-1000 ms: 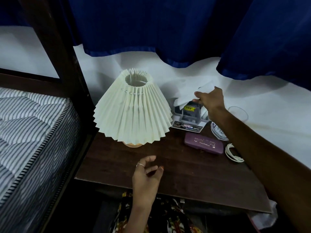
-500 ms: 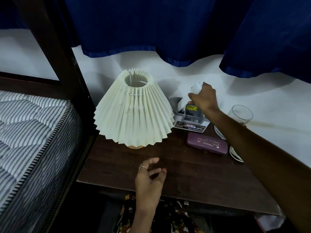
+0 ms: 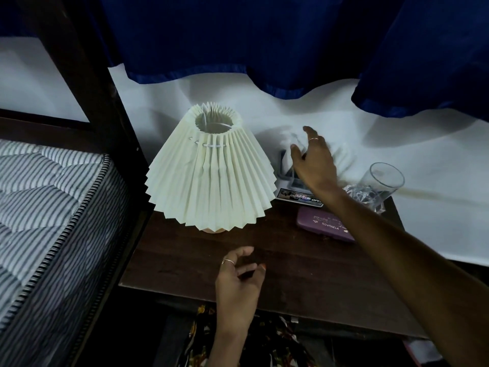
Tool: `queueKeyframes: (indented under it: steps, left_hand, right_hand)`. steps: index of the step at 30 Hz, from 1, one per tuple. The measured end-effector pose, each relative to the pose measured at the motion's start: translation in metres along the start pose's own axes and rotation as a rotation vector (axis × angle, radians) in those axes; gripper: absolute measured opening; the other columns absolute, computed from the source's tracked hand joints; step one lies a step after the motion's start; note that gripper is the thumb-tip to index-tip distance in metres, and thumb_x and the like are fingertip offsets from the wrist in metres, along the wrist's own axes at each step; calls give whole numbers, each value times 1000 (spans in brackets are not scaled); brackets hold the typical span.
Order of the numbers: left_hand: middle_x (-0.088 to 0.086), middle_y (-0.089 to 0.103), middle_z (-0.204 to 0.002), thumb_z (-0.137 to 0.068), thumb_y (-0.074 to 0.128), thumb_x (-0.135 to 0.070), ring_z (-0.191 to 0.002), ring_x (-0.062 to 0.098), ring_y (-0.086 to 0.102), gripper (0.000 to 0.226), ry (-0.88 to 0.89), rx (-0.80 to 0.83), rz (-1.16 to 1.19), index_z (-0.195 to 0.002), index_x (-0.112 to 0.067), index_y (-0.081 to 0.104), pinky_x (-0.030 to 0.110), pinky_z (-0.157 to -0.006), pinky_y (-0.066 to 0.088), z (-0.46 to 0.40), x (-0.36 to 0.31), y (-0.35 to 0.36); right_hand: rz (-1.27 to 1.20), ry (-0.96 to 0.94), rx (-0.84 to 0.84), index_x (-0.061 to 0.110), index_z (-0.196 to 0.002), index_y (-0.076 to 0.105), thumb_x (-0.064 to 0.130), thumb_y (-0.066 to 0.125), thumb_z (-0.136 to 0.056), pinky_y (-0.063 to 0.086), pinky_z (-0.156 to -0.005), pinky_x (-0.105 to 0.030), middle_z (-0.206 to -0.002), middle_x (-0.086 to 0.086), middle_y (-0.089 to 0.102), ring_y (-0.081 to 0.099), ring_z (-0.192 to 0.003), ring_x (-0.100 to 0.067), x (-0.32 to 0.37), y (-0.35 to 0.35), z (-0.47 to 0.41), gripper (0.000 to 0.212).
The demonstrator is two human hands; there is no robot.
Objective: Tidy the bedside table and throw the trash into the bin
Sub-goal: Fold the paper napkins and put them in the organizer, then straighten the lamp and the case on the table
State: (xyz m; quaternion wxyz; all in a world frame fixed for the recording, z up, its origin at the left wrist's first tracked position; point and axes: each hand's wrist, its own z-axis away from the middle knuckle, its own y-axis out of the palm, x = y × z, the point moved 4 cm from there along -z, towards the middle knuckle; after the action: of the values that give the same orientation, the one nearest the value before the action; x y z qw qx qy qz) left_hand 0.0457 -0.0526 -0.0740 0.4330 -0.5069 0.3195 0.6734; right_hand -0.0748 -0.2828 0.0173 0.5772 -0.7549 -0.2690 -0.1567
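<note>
Writing: we read "ROURKELA" on the purple case (image 3: 324,227); the packet (image 3: 299,195) behind it shows "OPE", the rest too blurred for us to read.
Table (image 3: 304,282): dark wood grain, flat top, beside the striped quilted mattress (image 3: 45,207).
Lamp (image 3: 211,170): cream pleated paper shade, cone-shaped, open ring at top, standing at the table's back left.
Glass (image 3: 382,182): clear tumbler, tilted, at the table's far right edge, against the white wall.
Curtain (image 3: 264,41): deep blue cloth, hemmed, hanging above.
Tissue (image 3: 291,136): white, blurred, at the back of the table behind the packet, just at the fingertips.
Right hand (image 3: 315,162): we see fingers spread wide, a ring on one, reaching over the packet; whether it touches the tissue we cannot tell.
Left hand (image 3: 239,282): loosely curled and empty, ring on one finger, hovering over the table's front edge.
</note>
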Motion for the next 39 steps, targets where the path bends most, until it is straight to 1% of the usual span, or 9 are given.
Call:
queueKeyframes:
  steps: [5, 9, 11, 14, 17, 20, 23, 25, 39]
  left_hand:
    - [-10, 59, -111, -81, 68, -4, -91, 3, 65, 30, -16, 14, -15, -99, -28, 60, 7, -62, 48, 2, -1, 2]
    - [-10, 59, -112, -81, 69, -4, -91, 3, 66, 31, -12, 9, -29, -98, -29, 60, 10, -63, 50, 2, 0, 2]
    - [-8, 60, -112, -80, 69, -3, -90, 5, 66, 32, -7, 9, -28, -98, -29, 60, 12, -64, 50, 2, 1, 3]
    - [-6, 61, -112, -80, 69, -1, -89, 7, 67, 34, -2, 12, -24, -97, -29, 60, 17, -71, 51, 2, 3, 3]
    - [-3, 63, -109, -79, 69, -2, -89, 9, 67, 34, 19, 18, -46, -95, -31, 60, 20, -74, 50, 3, 3, 5]
    - [-3, 63, -108, -79, 69, -3, -88, 10, 67, 31, 15, 18, -53, -96, -28, 61, 20, -75, 49, 5, 4, 9]
    - [-4, 63, -109, -80, 69, -3, -88, 8, 67, 29, 9, 27, -70, -101, -23, 62, 20, -76, 50, 8, 4, 15]
    - [-3, 63, -108, -80, 69, -4, -89, 8, 67, 29, 10, 30, -93, -102, -21, 62, 18, -74, 50, 9, 5, 20]
    - [-5, 63, -110, -80, 68, -4, -86, 6, 67, 30, 13, 48, -182, -100, -24, 62, 19, -73, 50, 7, 8, 43]
  right_hand:
    - [160, -157, 91, 18, -149, 21, 16, 34, -98, 37, -108, -51, -159, -7, 19, 35, -138, -34, -4, 18, 10, 53]
    - [71, -108, 160, 22, -151, 8, 31, 35, -99, 26, -114, -48, -161, -4, 10, 43, -133, -33, -5, 17, 12, 59]
    - [-51, -84, 89, 22, -150, 10, 34, 38, -98, 28, -114, -45, -159, -5, 16, 43, -132, -24, -4, -2, 19, 60]
    - [-227, 8, -87, 13, -147, 24, 27, 42, -99, 38, -103, -27, -151, -9, 32, 42, -127, -14, -21, -42, 48, 53]
    - [-103, 141, -194, 3, -134, 45, 12, 50, -93, 41, -102, -32, -138, -17, 49, 50, -124, -26, -71, -73, 83, 42]
    - [114, 229, 17, -1, -121, 57, 9, 60, -86, 41, -99, -34, -126, -23, 58, 55, -117, -35, -121, -68, 104, 37]
    - [226, 146, 338, 6, -135, 47, 23, 68, -83, 33, -108, -34, -139, -17, 49, 44, -130, -31, -141, -48, 112, 59]
    - [231, 85, 426, 14, -142, 39, 27, 70, -81, 25, -114, -32, -147, -13, 41, 35, -138, -27, -147, -39, 112, 70]
    - [58, -32, 415, 18, -139, 44, 19, 72, -78, 28, -115, -30, -141, -8, 49, 41, -133, -23, -128, -6, 125, 68]
